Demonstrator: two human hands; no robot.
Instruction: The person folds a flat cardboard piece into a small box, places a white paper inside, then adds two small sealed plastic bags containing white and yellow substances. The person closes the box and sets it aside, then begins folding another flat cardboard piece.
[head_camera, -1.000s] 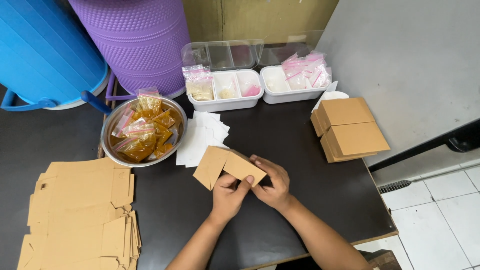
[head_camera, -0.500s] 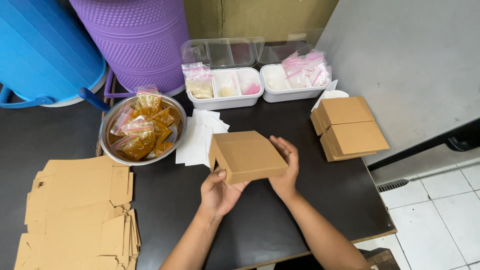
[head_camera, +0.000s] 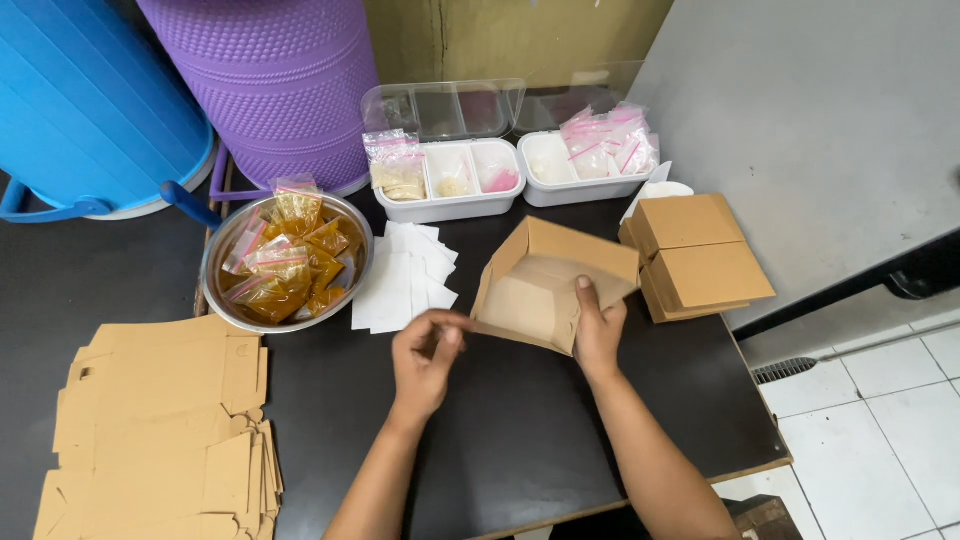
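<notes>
An open brown cardboard box (head_camera: 552, 281) is held tilted above the dark table (head_camera: 520, 440), its open side facing me. My right hand (head_camera: 598, 330) grips its near right wall, thumb inside. My left hand (head_camera: 428, 358) hovers at the box's left corner with fingers loosely curled, touching or just off the edge. A stack of white paper slips (head_camera: 402, 280) lies just beyond my left hand.
Flat brown box blanks (head_camera: 165, 420) are piled at the front left. A metal bowl (head_camera: 215, 262) holds yellow spice packets. Two white compartment trays (head_camera: 455, 185) with small bags stand at the back. Folded boxes (head_camera: 700, 255) are stacked at right, near the table's edge. Blue and purple bins stand behind.
The box was closed and held by both hands; now it is turned open-side toward me, held by the right hand, and the left hand has come off to its left corner.
</notes>
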